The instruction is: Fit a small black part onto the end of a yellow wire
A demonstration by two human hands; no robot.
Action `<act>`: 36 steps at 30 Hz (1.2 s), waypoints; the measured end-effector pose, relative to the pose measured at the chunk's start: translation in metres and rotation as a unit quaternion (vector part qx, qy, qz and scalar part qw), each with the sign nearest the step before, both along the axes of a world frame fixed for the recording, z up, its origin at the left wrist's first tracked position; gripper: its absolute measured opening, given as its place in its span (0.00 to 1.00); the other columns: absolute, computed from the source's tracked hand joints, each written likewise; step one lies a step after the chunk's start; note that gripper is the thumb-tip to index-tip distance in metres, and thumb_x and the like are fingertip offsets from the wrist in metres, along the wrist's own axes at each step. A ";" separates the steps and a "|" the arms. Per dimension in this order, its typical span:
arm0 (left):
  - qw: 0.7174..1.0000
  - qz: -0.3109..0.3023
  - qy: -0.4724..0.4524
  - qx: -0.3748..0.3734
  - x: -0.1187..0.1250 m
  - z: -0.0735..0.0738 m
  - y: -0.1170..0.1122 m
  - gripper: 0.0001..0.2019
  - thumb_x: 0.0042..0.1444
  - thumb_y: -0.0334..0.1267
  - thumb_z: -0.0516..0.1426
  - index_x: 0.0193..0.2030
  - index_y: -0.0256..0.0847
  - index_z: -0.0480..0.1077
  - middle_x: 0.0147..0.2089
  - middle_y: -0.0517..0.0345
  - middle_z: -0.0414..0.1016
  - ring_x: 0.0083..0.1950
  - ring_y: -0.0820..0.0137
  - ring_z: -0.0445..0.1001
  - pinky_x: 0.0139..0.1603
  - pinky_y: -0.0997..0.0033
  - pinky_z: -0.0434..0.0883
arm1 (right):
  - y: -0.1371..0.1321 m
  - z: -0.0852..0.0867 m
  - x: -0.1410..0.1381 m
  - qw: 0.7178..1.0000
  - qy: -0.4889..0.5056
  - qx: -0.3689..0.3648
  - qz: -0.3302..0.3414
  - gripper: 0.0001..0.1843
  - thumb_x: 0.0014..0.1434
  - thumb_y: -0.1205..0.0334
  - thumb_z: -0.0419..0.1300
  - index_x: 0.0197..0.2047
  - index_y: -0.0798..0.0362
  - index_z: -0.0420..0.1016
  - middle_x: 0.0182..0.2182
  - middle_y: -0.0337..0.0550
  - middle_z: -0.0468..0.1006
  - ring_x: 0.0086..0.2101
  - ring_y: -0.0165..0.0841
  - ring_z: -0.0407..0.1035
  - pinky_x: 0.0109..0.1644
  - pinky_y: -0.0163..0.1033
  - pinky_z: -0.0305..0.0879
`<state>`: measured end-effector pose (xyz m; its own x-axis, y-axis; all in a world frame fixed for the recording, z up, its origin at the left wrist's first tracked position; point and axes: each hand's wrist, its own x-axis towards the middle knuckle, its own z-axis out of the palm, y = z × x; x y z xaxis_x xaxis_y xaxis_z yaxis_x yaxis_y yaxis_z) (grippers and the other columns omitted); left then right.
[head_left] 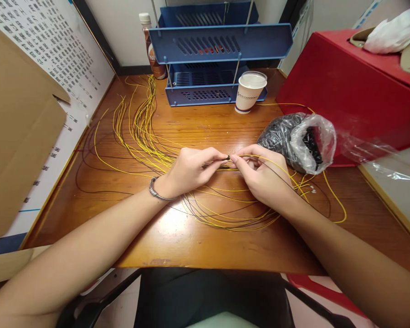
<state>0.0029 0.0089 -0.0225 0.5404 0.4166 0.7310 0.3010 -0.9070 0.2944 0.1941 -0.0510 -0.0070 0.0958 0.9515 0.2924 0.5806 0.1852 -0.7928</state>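
wires (140,136): spread on the worktop (198,123), left and centre
tray rack (212,59): far centre
cup (250,92): right of rack
bag (295,141): right, near the box (348,91)

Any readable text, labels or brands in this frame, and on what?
"NE": partial white letters on the brown bottle behind the blue tray rack; the rest is hidden.
Paper cup: a small printed line, too small to read.
White wall sheet: rows of small characters, too blurred to read.
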 end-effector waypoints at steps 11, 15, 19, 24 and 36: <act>0.996 0.000 -0.024 -0.086 0.003 0.003 -0.003 0.01 0.59 0.30 0.63 0.37 0.35 0.76 0.34 0.58 0.84 0.31 0.76 0.82 0.33 0.84 0.76 | 0.001 -0.002 -0.001 1.000 -0.006 0.014 -0.016 0.08 0.60 0.57 0.64 0.34 0.53 0.79 0.24 0.40 0.79 0.21 0.28 0.66 0.26 0.35 0.60; 0.989 0.014 -0.034 -0.141 0.005 0.004 -0.003 0.02 0.59 0.31 0.62 0.37 0.35 0.75 0.35 0.57 0.84 0.33 0.73 0.84 0.36 0.81 0.79 | 0.002 -0.003 -0.001 0.999 0.011 0.018 -0.026 0.09 0.60 0.56 0.64 0.33 0.53 0.79 0.25 0.42 0.80 0.23 0.30 0.69 0.27 0.36 0.62; 0.984 0.011 -0.036 -0.171 0.005 0.004 -0.004 0.02 0.59 0.32 0.62 0.37 0.36 0.74 0.35 0.57 0.84 0.34 0.73 0.84 0.37 0.79 0.80 | 0.001 -0.004 -0.001 0.999 0.003 0.013 -0.036 0.09 0.60 0.56 0.64 0.33 0.53 0.79 0.25 0.41 0.80 0.23 0.30 0.69 0.27 0.37 0.62; 0.981 -0.002 -0.030 -0.190 0.005 0.003 -0.005 0.03 0.60 0.33 0.61 0.38 0.35 0.74 0.36 0.56 0.83 0.35 0.73 0.83 0.39 0.79 0.81 | 0.000 -0.003 -0.002 0.999 0.010 0.014 -0.044 0.10 0.60 0.55 0.64 0.33 0.53 0.79 0.23 0.39 0.77 0.21 0.29 0.65 0.26 0.36 0.59; 0.982 -0.010 -0.036 -0.184 0.004 0.004 -0.005 0.02 0.58 0.32 0.62 0.38 0.35 0.75 0.35 0.56 0.84 0.33 0.73 0.84 0.38 0.80 0.81 | -0.001 -0.003 -0.003 0.999 0.014 0.033 -0.039 0.10 0.61 0.55 0.63 0.34 0.52 0.78 0.26 0.41 0.81 0.21 0.28 0.66 0.25 0.35 0.58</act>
<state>0.0071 0.0039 -0.0189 0.5029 0.6497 0.5701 0.2512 -0.7410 0.6228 0.1907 -0.0518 -0.0100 0.1785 0.9192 0.3509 0.5728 0.1929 -0.7967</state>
